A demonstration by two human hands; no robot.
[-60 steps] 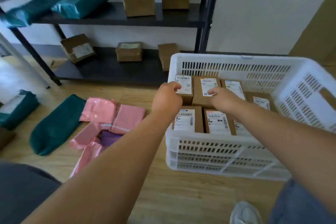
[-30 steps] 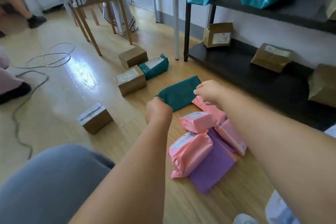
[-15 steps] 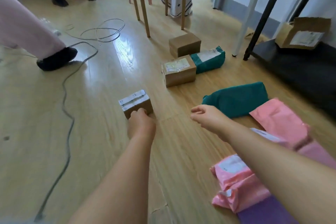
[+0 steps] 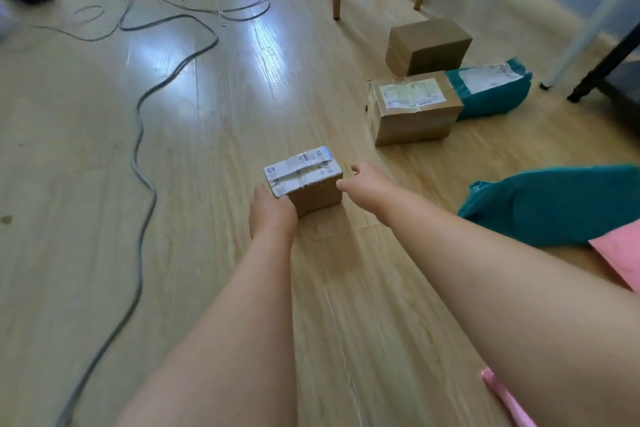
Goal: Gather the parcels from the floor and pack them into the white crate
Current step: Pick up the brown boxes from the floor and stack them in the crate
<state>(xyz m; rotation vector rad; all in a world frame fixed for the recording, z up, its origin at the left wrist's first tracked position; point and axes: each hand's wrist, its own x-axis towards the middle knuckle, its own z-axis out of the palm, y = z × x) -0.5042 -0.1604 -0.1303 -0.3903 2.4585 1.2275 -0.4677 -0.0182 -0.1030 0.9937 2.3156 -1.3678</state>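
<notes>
Item: small brown cardboard box with white label (image 4: pixel 304 180), on the floor at frame centre. Since half a second ago my left hand (image 4: pixel 273 213) has closed onto its near corner; my right hand (image 4: pixel 367 184), fingers spread and empty, now arrives at its right side. Lift imminent, I judge; white crate out of view.

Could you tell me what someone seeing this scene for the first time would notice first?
Most striking are two bare arms reaching to a small cardboard box with a white label at centre floor: the left hand touches its near corner, the right hand is open beside its right side. Behind it to the right lie two larger brown boxes and a teal mailer. A grey cable snakes across the left floor.
</notes>
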